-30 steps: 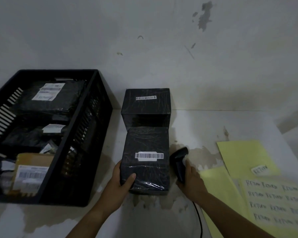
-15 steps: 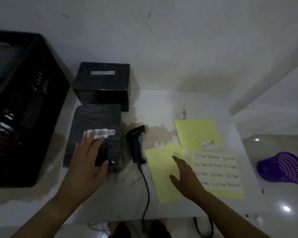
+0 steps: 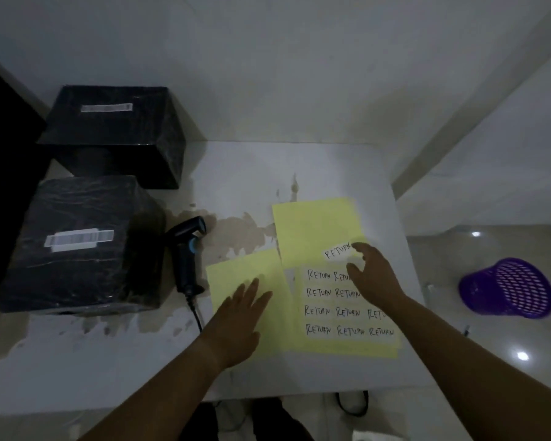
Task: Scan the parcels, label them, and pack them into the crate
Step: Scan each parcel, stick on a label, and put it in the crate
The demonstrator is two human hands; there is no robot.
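My left hand (image 3: 236, 316) flat, right hand (image 3: 374, 278) open over the white paper RETURN sticker (image 3: 337, 250), I reckon the black plastic-wrapped parcels (image 3: 86, 281) await labelling, packing.

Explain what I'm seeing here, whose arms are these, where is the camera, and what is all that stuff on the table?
No machine here: a person wears one head camera, looking down at their own bare arms. On the white table sit a near black plastic-wrapped parcel, a far parcel like it, and a black handheld barcode scanner. The left hand rests flat on a blank yellow paper sheet. The right hand reaches, fingers spread, for a loose white RETURN label, above a sheet of more such labels. Nothing is held. A black plastic crate shows at the left edge; a purple mesh basket lies on the floor.
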